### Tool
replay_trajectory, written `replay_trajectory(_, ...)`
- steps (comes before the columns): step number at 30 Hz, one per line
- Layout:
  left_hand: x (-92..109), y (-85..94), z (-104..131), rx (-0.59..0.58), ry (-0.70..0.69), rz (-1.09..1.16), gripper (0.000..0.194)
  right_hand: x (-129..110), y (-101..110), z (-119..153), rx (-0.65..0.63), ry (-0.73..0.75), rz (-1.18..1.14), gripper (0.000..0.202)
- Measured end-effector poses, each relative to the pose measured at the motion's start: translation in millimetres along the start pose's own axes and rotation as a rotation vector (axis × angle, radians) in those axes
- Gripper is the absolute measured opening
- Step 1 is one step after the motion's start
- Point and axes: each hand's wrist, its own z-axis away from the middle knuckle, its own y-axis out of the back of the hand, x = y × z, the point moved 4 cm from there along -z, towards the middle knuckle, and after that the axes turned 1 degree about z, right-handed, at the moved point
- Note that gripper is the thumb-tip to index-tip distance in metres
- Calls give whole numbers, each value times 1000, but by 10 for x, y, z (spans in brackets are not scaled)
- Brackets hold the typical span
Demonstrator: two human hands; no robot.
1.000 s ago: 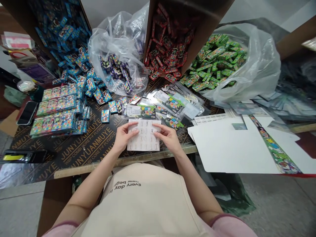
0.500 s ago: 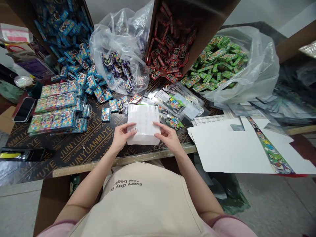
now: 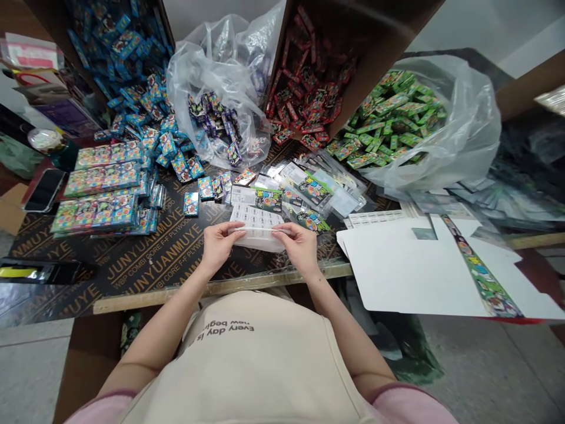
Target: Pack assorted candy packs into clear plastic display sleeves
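Observation:
A sheet of round printed stickers (image 3: 255, 215) lies low over the front of the table, its near part a white, translucent flap (image 3: 260, 240) folded toward me. My left hand (image 3: 219, 246) pinches the left end of the fold between thumb and fingers. At the right end, my right hand (image 3: 301, 246) grips it the same way. Just beyond the sheet is a printed card in clear packaging (image 3: 268, 199), with a barcode label at its left. More packaged cards (image 3: 313, 187) overlap to the right of it.
Small blue boxes (image 3: 179, 165) spill out at the left behind stacked box sets (image 3: 95, 213). A plastic bag (image 3: 212, 70) holds purple boxes; red boxes (image 3: 304, 94) fill a carton. Green boxes (image 3: 397, 112) sit in another bag. White cardboard (image 3: 415, 271) overhangs the table's front edge.
The near part of the sheet has been folded down toward me, so its round stickers now show plainly. The packaged card behind it has come into view. Both hands keep their grip.

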Motion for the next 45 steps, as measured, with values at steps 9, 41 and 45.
replay_trajectory(9, 39, 10, -73, -152, -58, -62, 23, -78, 86, -48, -171, 77, 53, 29)
replay_trajectory(41, -897, -831, -300, -286, 334, -259, 11, 63, -883, -2178, -311, 442, 829, 41)
replay_trajectory(45, -928, -816, -310, -283, 322, -267, 10, 138, -242, -1697, 24, 376, 453, 40)
